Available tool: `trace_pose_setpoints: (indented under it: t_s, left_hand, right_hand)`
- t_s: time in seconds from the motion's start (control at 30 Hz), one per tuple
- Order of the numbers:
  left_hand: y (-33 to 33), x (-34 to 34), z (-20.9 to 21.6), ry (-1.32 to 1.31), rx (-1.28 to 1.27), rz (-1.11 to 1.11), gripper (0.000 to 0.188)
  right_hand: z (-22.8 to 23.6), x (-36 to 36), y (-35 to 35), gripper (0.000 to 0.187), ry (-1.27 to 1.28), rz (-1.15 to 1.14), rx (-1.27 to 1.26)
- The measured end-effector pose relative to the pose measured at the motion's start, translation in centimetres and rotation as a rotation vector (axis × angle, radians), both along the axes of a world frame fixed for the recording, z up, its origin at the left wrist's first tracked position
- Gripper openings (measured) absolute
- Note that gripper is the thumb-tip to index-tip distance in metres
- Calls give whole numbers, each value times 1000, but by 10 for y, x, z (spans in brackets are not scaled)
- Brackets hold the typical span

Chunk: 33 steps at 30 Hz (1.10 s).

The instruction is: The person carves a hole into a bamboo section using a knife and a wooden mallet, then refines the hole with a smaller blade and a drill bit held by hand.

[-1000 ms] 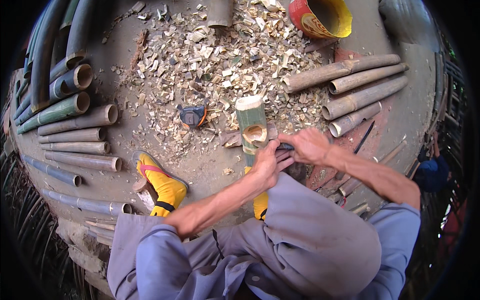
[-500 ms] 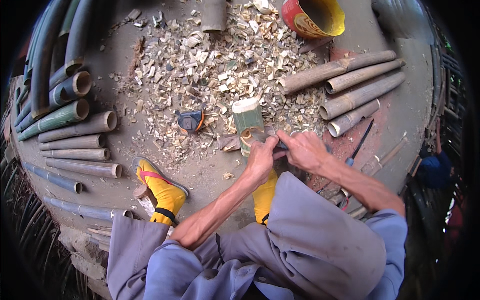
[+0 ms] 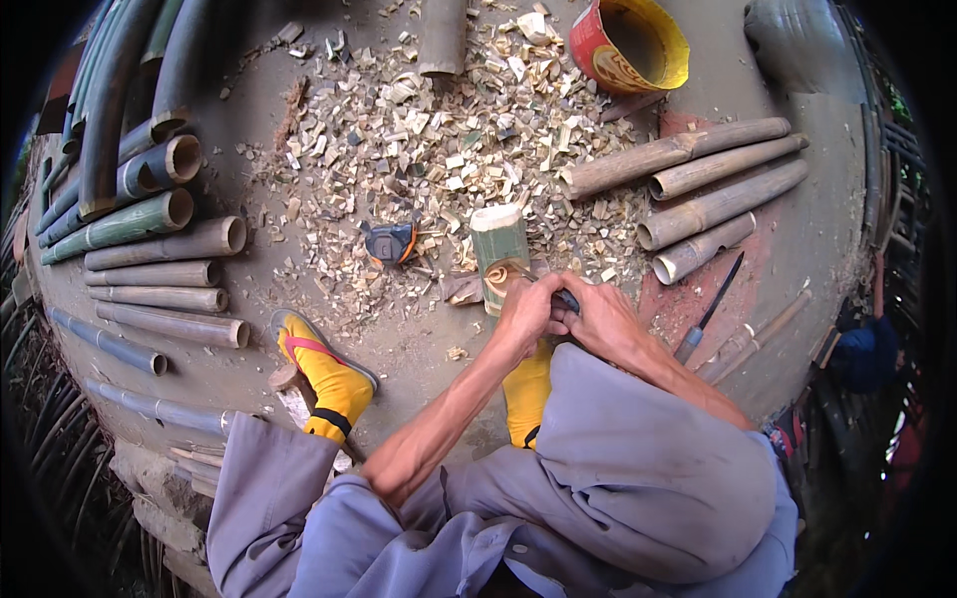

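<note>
- Head view: the green bamboo section (image 3: 500, 242) is mid-frame, its side opening (image 3: 500, 274) partly behind the left hand (image 3: 526, 313).
- The right hand (image 3: 606, 323) has swung lower since half a second ago; the dark-handled tool (image 3: 568, 300) now seems to meet the opening at a new angle.
- Right fingers curl around its handle; left fingers bunch beside it, their grip hidden.

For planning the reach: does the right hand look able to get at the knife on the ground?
Probably yes: the knife lies uncovered beside the right forearm, though the right hand holds a dark-handled tool.
</note>
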<state>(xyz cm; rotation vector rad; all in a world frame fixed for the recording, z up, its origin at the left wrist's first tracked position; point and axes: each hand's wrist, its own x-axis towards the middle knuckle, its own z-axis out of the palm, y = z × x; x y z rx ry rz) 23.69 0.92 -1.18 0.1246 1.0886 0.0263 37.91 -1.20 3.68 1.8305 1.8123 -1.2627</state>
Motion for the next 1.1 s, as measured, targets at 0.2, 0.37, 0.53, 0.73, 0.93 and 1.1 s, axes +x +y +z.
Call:
trace_pose_setpoints:
  t_s: [0.2,0.37,0.53,0.73,0.93,1.1]
  left_hand:
    - [-19,-11,-5,-322,-140,613,28]
    - [-40,-4,-21,-646,-269,1097,34]
    - [-87,1,18,-357,-76,631,55]
    - [-1,-47,46,264,757,-229,45]
    - [76,-137,76,224,1174,-1462,37]
    - [138,-137,52,86,1820,-1710,29]
  right_hand:
    - [19,-10,53,15,-61,429,56]
    - [-3,-30,87,24,-36,849,95]
    - [-7,14,23,45,320,43,-293]
    - [82,-10,52,54,139,-75,605]
    - [-22,-100,-9,59,381,218,617]
    - [-39,-132,22,55,623,-325,384]
